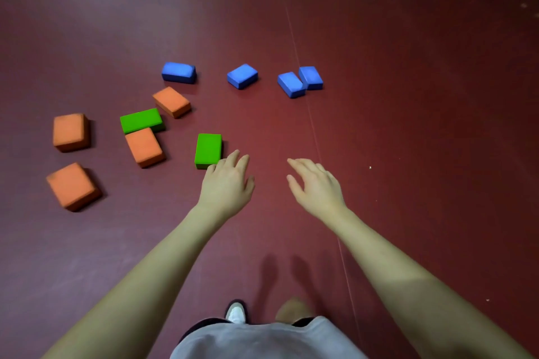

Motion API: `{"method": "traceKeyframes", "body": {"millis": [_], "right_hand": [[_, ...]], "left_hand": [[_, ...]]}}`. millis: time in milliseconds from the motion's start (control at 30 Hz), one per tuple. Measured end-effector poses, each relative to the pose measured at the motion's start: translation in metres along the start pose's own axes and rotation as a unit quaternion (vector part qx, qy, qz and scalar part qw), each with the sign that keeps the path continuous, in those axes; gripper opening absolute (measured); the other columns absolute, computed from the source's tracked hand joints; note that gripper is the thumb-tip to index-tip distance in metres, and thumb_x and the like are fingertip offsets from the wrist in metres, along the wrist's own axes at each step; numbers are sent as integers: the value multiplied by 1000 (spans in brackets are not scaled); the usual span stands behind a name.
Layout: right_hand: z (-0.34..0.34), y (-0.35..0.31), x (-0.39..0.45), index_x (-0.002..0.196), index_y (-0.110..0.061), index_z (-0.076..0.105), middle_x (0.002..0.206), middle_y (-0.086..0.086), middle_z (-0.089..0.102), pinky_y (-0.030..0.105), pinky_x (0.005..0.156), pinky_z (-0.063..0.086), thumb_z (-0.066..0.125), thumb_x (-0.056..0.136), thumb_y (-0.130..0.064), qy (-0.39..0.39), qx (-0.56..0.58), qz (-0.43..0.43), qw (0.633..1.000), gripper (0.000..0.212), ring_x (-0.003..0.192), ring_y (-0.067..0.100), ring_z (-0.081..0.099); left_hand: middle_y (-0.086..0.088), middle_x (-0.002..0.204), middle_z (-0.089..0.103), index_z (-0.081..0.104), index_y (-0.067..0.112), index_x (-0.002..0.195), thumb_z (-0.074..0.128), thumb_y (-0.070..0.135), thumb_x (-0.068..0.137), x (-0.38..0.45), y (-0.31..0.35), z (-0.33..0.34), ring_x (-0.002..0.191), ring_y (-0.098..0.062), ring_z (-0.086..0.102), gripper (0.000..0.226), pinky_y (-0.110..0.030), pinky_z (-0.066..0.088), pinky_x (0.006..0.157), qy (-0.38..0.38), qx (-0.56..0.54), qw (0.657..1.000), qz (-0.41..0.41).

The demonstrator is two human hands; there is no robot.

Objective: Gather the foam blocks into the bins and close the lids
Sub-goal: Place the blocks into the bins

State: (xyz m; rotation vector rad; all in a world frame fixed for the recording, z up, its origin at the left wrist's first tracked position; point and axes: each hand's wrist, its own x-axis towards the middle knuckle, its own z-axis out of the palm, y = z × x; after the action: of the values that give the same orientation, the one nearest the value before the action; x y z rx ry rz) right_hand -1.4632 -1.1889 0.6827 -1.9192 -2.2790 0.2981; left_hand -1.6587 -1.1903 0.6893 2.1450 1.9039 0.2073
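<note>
Dark red floor all around. Both hands reach out mid-frame with an open grip, holding nothing: left hand just beside the near green block, right hand over bare floor. Further left, another green block among four orange blocks. Four blue blocks line the upper middle.

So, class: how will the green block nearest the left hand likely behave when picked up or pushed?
The green block probably feels light, being foam. Lying flat on the floor, it should slide rather than roll or tip. Its matte surface likely grips the fingers well.
</note>
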Motion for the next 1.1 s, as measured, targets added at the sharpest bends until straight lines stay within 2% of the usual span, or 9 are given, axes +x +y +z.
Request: {"method": "traceKeyframes", "body": {"millis": [333, 767, 1100], "right_hand": [[-7, 83, 207, 139, -22, 49, 137, -5, 53, 37, 94, 40, 49, 97, -33, 26, 22, 15, 999, 44, 117, 24, 52], [-47, 219, 482, 139, -20, 50, 136, -2, 54, 37, 93, 40, 51, 96, -32, 25, 18, -14, 999, 44, 117, 25, 53], [-48, 278, 682, 134, -16, 55, 133, 0, 57, 38, 91, 40, 53, 95, -28, 36, 32, 2, 999, 40, 115, 28, 54]], "left_hand": [[-10, 153, 31, 37, 15, 145, 46, 34, 96, 224, 14, -2, 127, -35, 42, 53, -38, 31, 101, -10, 5, 1000, -1], [-8, 153, 30, 35, 17, 146, 44, 34, 97, 526, 77, -9, 129, -32, 41, 53, -36, 30, 102, -9, 21, 1000, -6], [-7, 152, 33, 37, 16, 144, 44, 34, 97, 729, 66, -2, 126, -32, 44, 51, -36, 31, 101, -22, 18, 1000, 0]]}}
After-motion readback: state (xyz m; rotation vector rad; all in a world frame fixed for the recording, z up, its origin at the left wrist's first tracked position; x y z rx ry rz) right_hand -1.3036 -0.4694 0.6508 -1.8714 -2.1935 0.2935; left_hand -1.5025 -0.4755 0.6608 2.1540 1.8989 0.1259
